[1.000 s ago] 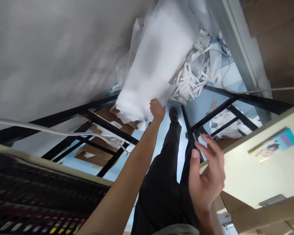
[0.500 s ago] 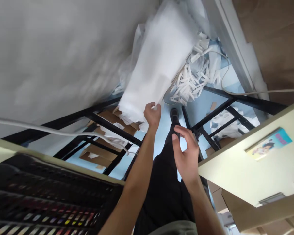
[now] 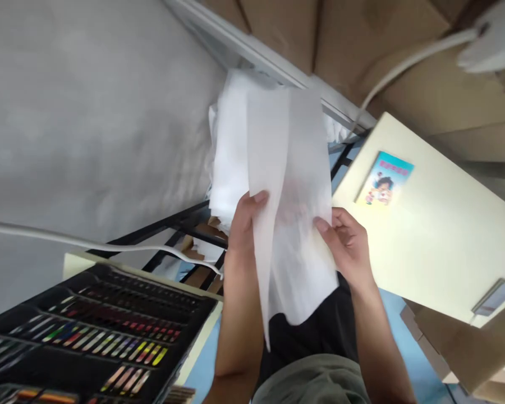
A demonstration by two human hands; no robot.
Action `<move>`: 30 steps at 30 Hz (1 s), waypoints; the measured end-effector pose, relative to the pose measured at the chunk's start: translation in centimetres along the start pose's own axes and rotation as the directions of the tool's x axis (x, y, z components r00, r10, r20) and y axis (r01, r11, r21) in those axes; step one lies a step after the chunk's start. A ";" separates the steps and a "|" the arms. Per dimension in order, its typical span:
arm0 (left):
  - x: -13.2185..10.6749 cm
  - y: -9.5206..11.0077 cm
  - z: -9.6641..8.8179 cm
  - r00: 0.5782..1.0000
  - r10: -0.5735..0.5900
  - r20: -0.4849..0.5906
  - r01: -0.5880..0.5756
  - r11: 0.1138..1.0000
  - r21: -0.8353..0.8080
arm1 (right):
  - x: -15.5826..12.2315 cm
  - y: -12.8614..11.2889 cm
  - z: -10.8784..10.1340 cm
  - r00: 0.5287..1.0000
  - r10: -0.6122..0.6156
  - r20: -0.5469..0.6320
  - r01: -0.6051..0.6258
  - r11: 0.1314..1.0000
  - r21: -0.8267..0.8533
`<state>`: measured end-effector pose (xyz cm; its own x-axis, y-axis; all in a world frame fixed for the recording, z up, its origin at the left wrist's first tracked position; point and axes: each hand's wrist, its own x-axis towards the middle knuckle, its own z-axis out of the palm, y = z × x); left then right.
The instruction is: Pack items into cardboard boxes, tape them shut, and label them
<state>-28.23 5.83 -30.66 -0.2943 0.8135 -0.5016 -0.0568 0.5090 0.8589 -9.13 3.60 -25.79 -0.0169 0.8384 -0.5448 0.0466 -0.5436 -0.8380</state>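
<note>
Both of my hands hold thin, translucent white sheets (image 3: 290, 185) in front of my body. My left hand (image 3: 244, 221) grips the left edge, thumb on top. The right edge is pinched by my right hand (image 3: 345, 242), fingers partly behind the sheet. The sheets hang down over my dark trousers (image 3: 303, 336). A larger stack of the same white sheets (image 3: 229, 163) lies behind, at the edge of a big white surface (image 3: 88, 112).
A black tray of coloured pens or crayons (image 3: 92, 336) sits at lower left. A cream table (image 3: 429, 224) with a small picture card (image 3: 385, 178) stands at right. Black metal frame bars (image 3: 168, 224), a white cable (image 3: 67, 241) and brown cardboard (image 3: 362, 33) are around.
My left hand has pulled sheets from the low stack up toward me, and my right hand has joined and gripped them. My view has tilted upward, away from the floor.
</note>
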 end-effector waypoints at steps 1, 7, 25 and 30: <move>-0.7 0.1 1.9 1.000 -0.021 0.019 0.022 0.998 -0.052 | -1.0 -0.1 -2.0 0.999 0.018 -0.029 -0.018 1.000 0.003; -6.3 -1.8 15.0 1.000 0.023 -0.006 -0.024 0.999 -0.041 | -7.1 3.2 -14.6 0.974 0.039 -0.224 -0.046 0.999 -0.027; -17.0 -10.6 32.6 0.894 0.200 0.401 -0.378 0.817 0.435 | -15.7 16.5 -30.2 0.700 0.090 -0.709 -0.328 0.922 -0.206; -18.7 -11.1 33.8 0.716 0.400 0.572 -0.692 0.512 0.509 | -16.0 17.5 -30.6 0.728 0.036 -0.685 -0.291 0.921 -0.261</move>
<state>10.19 -5.53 -34.32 0.3117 0.9472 -0.0747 0.6604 -0.1594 0.7338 22.50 -18.10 -30.86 0.6733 0.6179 -0.4060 0.3085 -0.7338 -0.6053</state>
